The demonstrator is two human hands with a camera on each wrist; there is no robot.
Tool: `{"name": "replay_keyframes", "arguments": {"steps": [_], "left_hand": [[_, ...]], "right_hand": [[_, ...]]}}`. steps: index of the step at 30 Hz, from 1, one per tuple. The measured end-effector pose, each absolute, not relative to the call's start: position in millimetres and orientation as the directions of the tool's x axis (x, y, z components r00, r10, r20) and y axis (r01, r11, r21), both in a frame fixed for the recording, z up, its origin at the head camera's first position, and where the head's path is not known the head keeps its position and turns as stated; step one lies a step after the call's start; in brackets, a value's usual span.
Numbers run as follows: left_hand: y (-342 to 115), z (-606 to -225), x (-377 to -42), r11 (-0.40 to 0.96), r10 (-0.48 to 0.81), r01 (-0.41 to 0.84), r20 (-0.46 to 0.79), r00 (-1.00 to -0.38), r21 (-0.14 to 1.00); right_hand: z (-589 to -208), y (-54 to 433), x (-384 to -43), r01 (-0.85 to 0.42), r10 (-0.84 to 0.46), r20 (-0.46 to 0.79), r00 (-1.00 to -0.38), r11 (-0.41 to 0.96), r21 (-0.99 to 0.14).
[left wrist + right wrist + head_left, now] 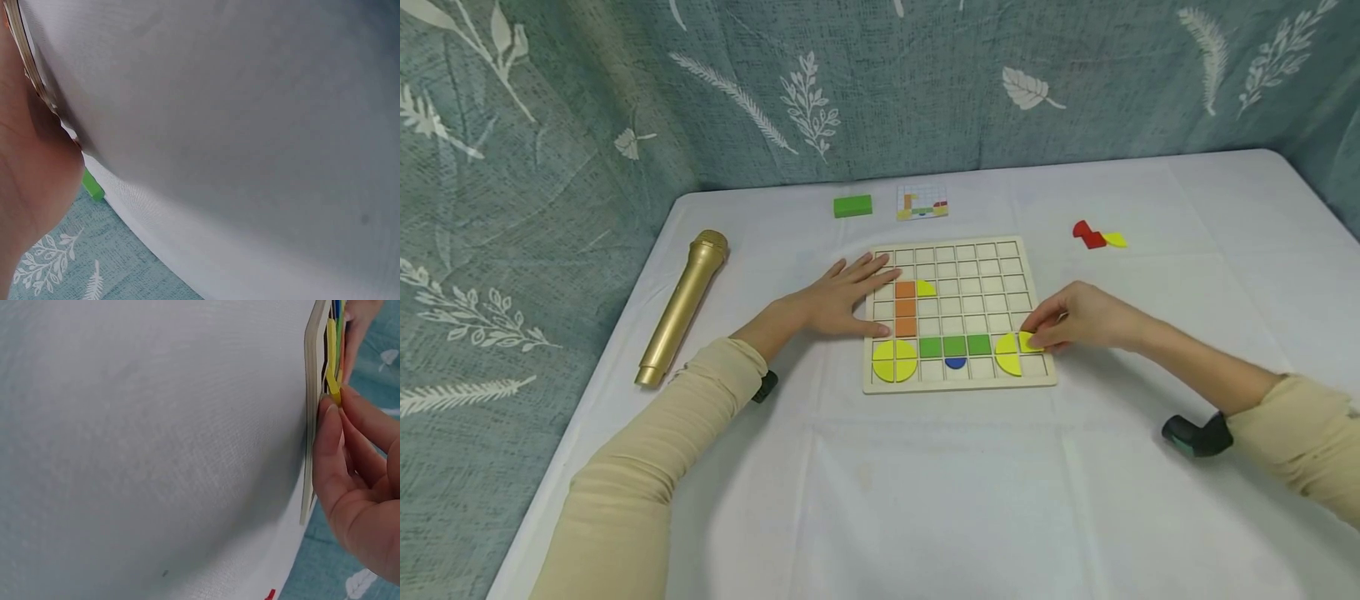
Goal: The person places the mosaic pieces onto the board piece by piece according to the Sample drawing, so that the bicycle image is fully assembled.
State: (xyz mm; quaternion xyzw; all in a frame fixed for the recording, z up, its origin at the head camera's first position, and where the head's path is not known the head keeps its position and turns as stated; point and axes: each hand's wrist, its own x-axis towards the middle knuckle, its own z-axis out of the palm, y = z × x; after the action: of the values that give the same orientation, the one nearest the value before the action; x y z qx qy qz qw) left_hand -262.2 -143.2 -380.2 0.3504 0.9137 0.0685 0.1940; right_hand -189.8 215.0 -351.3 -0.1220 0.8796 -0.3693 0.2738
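A pale wooden grid board (959,388) lies on the table, holding orange squares (906,308), green squares (953,346), a blue half-circle (956,362) and yellow quarter-circles (895,361). My left hand (842,300) rests with spread fingers on the board's left edge. At the lower right of the board, my right hand (1078,317) pinches a yellow quarter-circle piece (1028,342) between thumb and fingers. That piece sits beside two other yellow quarters (1009,354) on the grid. In the right wrist view the pinched yellow piece (335,394) is tilted against the board's surface.
Behind the board stand a green box (853,206) and a small pattern card (922,202). Loose red pieces (1091,237) and a yellow piece (1116,240) lie to the right. A gold microphone (683,308) lies at the left. A patterned curtain (910,92) borders the white table.
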Motion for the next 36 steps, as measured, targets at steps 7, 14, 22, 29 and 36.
{"name": "replay_keyframes", "arguments": {"steps": [7,14,22,29,36], "left_hand": [[-144,-381,-263,0.744,0.668,0.617,-0.307,-0.678,0.256],[-144,-381,-263,0.742,0.67,0.619,-0.308,-0.675,0.256],[-144,-382,-263,0.742,0.67,0.62,-0.305,-0.677,0.255],[-145,-382,-263,0.744,0.668,0.619,-0.305,-0.679,0.253],[-145,-384,-264,0.745,0.667,0.618,-0.306,-0.679,0.251]], "right_hand": [[-352,214,-189,-0.058,-0.427,-0.351,-0.833,0.699,-0.713],[-350,214,-189,-0.017,-0.41,-0.366,-0.835,0.685,-0.729],[-354,226,-196,0.095,-0.396,-0.423,-0.815,0.629,-0.772],[-359,256,-211,0.262,-0.38,-0.434,-0.817,0.425,-0.866],[-363,288,-230,0.337,-0.285,-0.431,-0.856,0.326,-0.883]]}}
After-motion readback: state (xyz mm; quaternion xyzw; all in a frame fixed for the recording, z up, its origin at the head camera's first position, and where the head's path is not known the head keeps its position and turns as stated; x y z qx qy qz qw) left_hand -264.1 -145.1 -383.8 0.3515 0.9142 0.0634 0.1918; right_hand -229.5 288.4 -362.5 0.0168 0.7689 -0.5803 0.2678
